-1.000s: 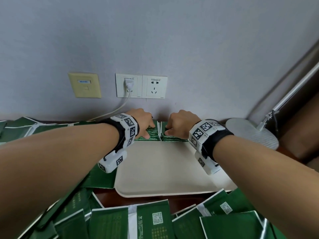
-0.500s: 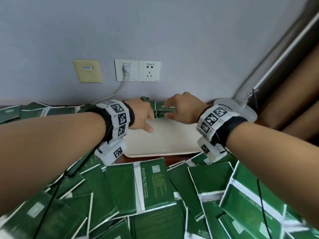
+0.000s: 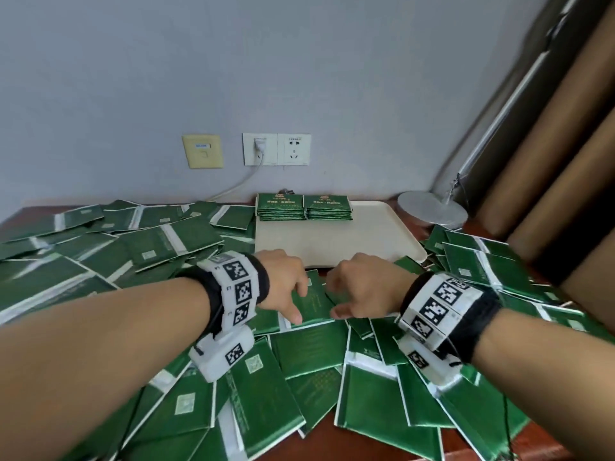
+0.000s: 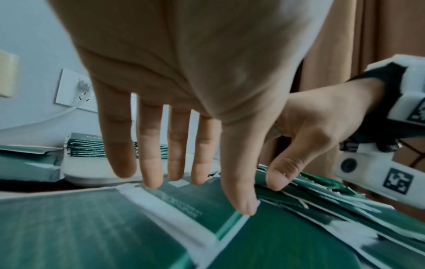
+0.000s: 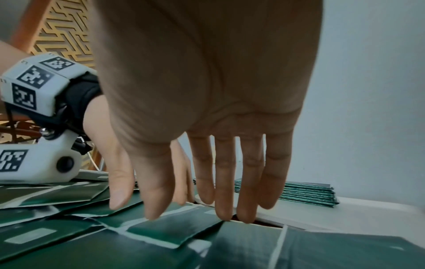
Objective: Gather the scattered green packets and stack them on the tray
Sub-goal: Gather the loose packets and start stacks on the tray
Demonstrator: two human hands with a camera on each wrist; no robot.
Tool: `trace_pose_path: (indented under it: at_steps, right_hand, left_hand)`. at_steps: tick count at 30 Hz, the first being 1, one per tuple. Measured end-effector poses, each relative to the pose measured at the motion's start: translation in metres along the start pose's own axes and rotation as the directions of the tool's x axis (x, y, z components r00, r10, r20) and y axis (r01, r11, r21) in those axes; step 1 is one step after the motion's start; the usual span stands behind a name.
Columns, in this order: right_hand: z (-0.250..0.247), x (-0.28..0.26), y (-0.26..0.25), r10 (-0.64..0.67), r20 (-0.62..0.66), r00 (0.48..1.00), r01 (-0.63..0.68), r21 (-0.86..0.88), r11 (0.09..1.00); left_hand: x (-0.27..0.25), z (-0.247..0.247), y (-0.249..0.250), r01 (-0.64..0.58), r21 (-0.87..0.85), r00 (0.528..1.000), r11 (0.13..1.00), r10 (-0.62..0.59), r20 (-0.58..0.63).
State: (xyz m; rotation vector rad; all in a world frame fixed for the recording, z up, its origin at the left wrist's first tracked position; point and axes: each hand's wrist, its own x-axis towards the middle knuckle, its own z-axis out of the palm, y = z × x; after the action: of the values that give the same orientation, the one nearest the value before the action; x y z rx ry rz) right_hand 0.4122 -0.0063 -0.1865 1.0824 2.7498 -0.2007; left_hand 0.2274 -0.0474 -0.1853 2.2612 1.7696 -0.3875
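Several green packets (image 3: 309, 347) lie scattered over the table in front of a cream tray (image 3: 332, 241). Two neat stacks of packets (image 3: 303, 207) sit side by side at the tray's far edge, against the wall. My left hand (image 3: 286, 287) and right hand (image 3: 357, 289) hover palm down just before the tray's near rim, over one loose packet (image 3: 311, 301). In the left wrist view the left fingers (image 4: 150, 163) hang straight, tips near or on the packet (image 4: 184, 198). In the right wrist view the right fingers (image 5: 226, 193) hang straight down to the packets (image 5: 161, 231). Neither hand holds anything.
A round grey lamp base (image 3: 432, 211) stands right of the tray, with its pole rising along brown curtains (image 3: 565, 161). Wall sockets (image 3: 276, 149) with a plugged white cable sit behind the tray. Packets cover the table left, right and front.
Both hands have left the stacks at the tray's far edge and drawn back toward me, now over the loose packets before the tray. The head view has pulled back.
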Motion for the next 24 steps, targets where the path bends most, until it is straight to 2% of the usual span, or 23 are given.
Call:
trace_pose_path:
  at_steps: [5, 13, 24]
  right_hand:
    - [0.01, -0.006, -0.015, -0.01, -0.021, 1.0, 0.01, -0.01, 1.0]
    - [0.017, -0.003, -0.016, 0.046, -0.006, 0.999, -0.047, -0.037, 0.998]
    - [0.023, -0.003, -0.027, 0.098, 0.047, 0.994, -0.094, -0.079, 0.992]
  left_hand:
    - [-0.002, 0.022, 0.003, 0.033, 0.039, 0.999, 0.999, -0.034, 0.016]
    - [0.013, 0.035, -0.004, 0.081, 0.035, 0.996, 0.996, -0.079, -0.045]
    - [0.015, 0.036, 0.001, 0.066, 0.098, 0.995, 0.993, -0.058, -0.08]
